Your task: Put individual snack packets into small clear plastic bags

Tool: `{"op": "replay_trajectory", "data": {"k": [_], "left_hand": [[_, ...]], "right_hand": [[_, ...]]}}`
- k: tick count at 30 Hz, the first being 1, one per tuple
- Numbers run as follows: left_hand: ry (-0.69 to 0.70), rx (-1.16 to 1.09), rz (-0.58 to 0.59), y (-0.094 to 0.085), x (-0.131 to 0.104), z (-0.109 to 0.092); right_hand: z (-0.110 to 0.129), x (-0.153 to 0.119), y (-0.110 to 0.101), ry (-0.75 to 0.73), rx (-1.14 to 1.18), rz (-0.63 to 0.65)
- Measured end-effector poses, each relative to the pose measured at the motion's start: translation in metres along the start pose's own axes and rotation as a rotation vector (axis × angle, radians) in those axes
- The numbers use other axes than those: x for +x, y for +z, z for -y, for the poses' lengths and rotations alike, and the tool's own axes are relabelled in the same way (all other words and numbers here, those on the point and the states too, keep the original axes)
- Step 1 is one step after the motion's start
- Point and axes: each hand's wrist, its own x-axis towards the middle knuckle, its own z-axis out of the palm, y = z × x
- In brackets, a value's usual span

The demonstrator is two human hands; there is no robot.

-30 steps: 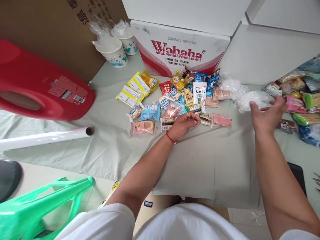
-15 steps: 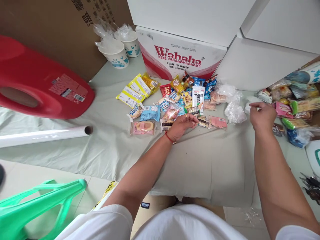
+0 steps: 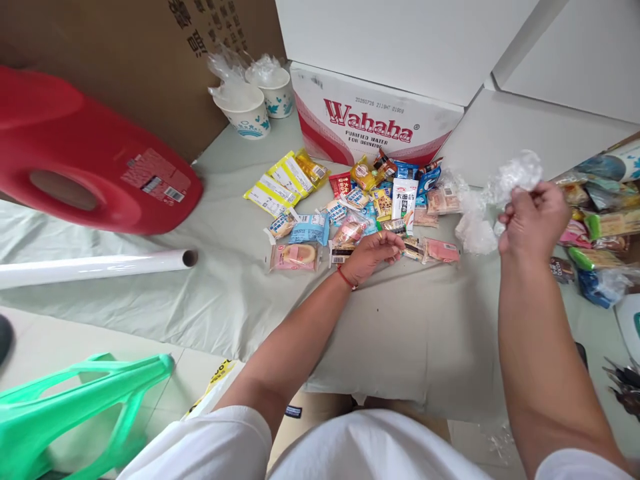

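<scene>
My right hand [image 3: 535, 217] is closed on a crumpled clear plastic bag [image 3: 517, 175], lifted over the right side of the cloth. More crumpled clear plastic [image 3: 475, 230] lies just left of that hand. My left hand [image 3: 376, 256], with a red bracelet at the wrist, rests low at the front of a pile of wrapped snacks. Its fingers are bent together, and what they hold, if anything, is hidden. A small wrapped biscuit [image 3: 414, 249] is by its fingertips, with a pink packet [image 3: 443, 251] beyond. Behind stands a white snack packet [image 3: 404, 198].
Yellow packets [image 3: 273, 193] lie at the pile's left. A Wahaha water carton [image 3: 375, 120] and two paper cups [image 3: 245, 113] stand behind. At left are a large red jug [image 3: 100, 160] and a white roll [image 3: 95, 268]. More snacks [image 3: 607, 223] lie at right. A green stool [image 3: 100, 407] stands below.
My right hand has risen, lifting the clear plastic bag up from the cloth. My left hand stays by the same packets. The view has shifted slightly.
</scene>
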Motion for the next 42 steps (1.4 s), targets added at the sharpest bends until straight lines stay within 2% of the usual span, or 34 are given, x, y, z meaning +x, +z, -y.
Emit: {"op": "replay_trajectory", "data": {"k": [1,2,3,4,6,7,9,11,13,14,15,17,19,20,23,26,28,32,36,39,42], "left_hand": [[-0.022,-0.010,0.002,0.001,0.000,-0.001],[-0.047,-0.025,0.003,0.001,-0.001,-0.002],[-0.068,-0.042,0.004,0.001,-0.002,-0.002],[-0.080,-0.053,0.004,0.001,-0.002,-0.002],[-0.077,-0.028,0.007,0.001,-0.004,0.001],[-0.061,0.003,0.004,0.001,-0.004,0.003],[-0.019,0.069,-0.009,0.000,-0.004,0.007],[0.021,0.100,-0.038,0.001,-0.003,0.009],[0.041,0.096,-0.082,0.001,-0.001,0.010],[0.043,0.094,-0.101,0.002,-0.001,0.009],[0.043,0.092,-0.117,0.002,0.000,0.008],[0.043,0.102,-0.121,0.003,-0.001,0.007],[0.042,0.119,-0.111,0.004,-0.002,0.006],[0.041,0.125,-0.106,0.004,-0.002,0.006],[0.034,0.131,-0.090,0.004,-0.004,0.007],[0.028,0.111,-0.064,0.004,-0.004,0.006],[0.024,0.102,-0.054,0.004,-0.003,0.004],[0.031,0.106,-0.052,0.005,-0.006,0.001],[0.049,0.223,0.037,0.007,-0.008,0.004],[0.068,0.203,-0.004,0.006,-0.007,0.008],[0.037,0.120,-0.053,0.004,-0.005,0.007]], "right_hand": [[0.008,-0.020,-0.001,0.078,0.167,0.026],[0.017,-0.044,0.001,0.223,0.467,0.113],[0.027,-0.068,0.006,0.396,0.736,0.235],[0.037,-0.092,0.013,0.536,0.869,0.351],[0.052,-0.131,0.031,0.661,0.956,0.474],[0.055,-0.145,0.040,0.678,0.962,0.487],[0.055,-0.161,0.053,0.646,0.936,0.434],[0.048,-0.165,0.057,0.541,0.828,0.280],[0.041,-0.167,0.055,0.361,0.632,0.076],[0.039,-0.168,0.054,0.253,0.535,0.018],[0.039,-0.170,0.053,0.142,0.454,0.016],[0.042,-0.175,0.053,-0.056,0.346,0.154],[0.046,-0.178,0.056,-0.170,0.284,0.297],[0.048,-0.179,0.058,-0.188,0.263,0.311],[0.049,-0.179,0.060,-0.151,0.295,0.246],[0.044,-0.178,0.058,-0.099,0.385,0.262],[0.040,-0.178,0.057,0.003,0.480,0.263],[0.033,-0.176,0.057,0.247,0.689,0.173],[0.033,-0.176,0.058,0.198,0.657,0.209],[0.037,-0.176,0.059,0.250,0.727,0.207],[0.039,-0.170,0.055,0.433,0.960,0.112]]}}
